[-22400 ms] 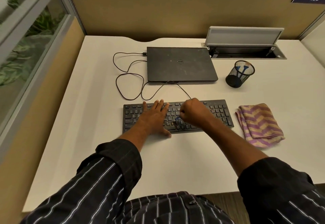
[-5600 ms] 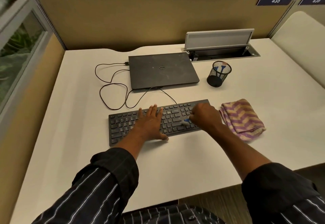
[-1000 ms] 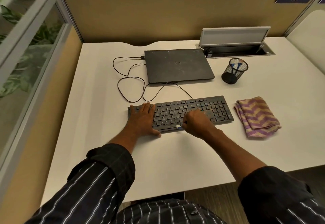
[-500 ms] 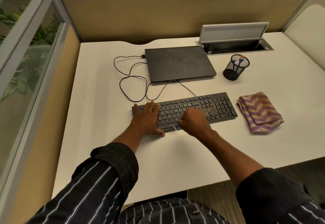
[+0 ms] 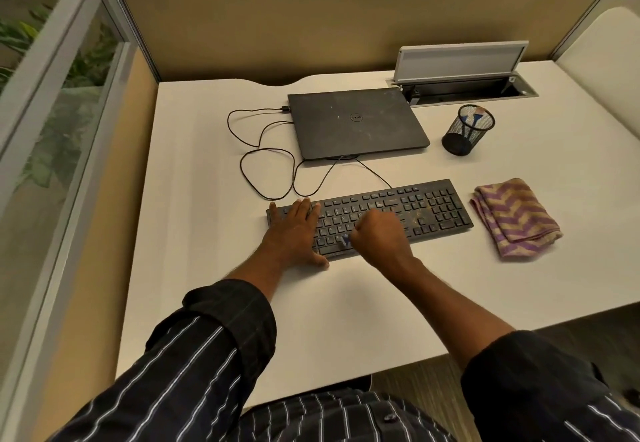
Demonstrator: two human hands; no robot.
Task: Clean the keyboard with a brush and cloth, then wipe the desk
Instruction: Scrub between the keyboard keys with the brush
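A black keyboard [image 5: 426, 209] with dusty keys lies across the white desk [image 5: 207, 251]. My left hand [image 5: 294, 233] rests flat on its left end, fingers spread, pressing it down. My right hand [image 5: 379, 237] is fisted over the keyboard's middle, gripping a small brush [image 5: 344, 240] whose blue-grey tip pokes out to the left onto the lower key rows. A folded purple-and-tan zigzag cloth [image 5: 512, 218] lies on the desk just right of the keyboard, untouched.
A shut black laptop [image 5: 356, 122] sits behind the keyboard, with a black cable [image 5: 263, 164] looping to its left. A mesh pen cup [image 5: 465, 129] stands at the right, an open cable hatch [image 5: 464, 74] behind it. Partition walls enclose the desk's back and left.
My right hand with the brush has shifted slightly up the lower key rows near the keyboard's middle. My left hand stays flat on the left end. The camera view has shifted a little.
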